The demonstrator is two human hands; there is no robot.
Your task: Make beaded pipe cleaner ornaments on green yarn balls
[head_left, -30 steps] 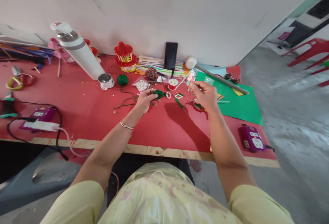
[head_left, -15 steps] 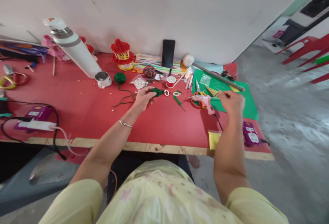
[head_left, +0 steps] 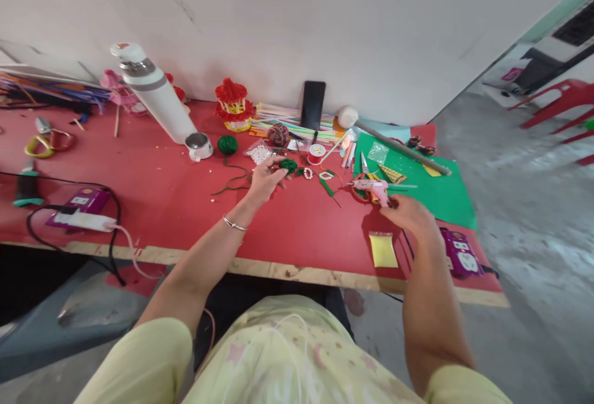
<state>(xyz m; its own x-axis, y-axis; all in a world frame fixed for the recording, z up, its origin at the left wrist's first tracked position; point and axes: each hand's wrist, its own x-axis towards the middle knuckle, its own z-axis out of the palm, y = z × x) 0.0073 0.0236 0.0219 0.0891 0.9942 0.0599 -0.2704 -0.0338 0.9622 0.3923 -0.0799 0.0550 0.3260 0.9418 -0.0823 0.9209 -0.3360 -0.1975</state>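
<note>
My left hand (head_left: 268,179) pinches a small dark green yarn piece (head_left: 288,166) above the red table. A ring of white beads (head_left: 307,173) lies just to its right. My right hand (head_left: 408,213) is closed around the handle of a pink glue gun (head_left: 377,190), whose nozzle points left and whose clear stick juts out behind. Near the nozzle lie a green-handled crochet hook (head_left: 327,187) and a pale diamond-shaped clip (head_left: 326,175). Scissors with orange handles (head_left: 361,189) show partly beneath the gun. A green yarn ball (head_left: 227,145) trails a strand toward my left hand.
A white flask (head_left: 160,101) and a steel-lined cup (head_left: 198,146) stand at back left. A phone (head_left: 312,104) leans on the wall. Power strips sit at left (head_left: 83,209) and right (head_left: 461,252). A yellow packet (head_left: 383,250) lies near the front edge, beside the gun's cord.
My right hand has come back from the rear of the glue gun, by its stick, and now grips its handle. My left hand keeps hold of the green yarn piece. The view has shifted slightly.
</note>
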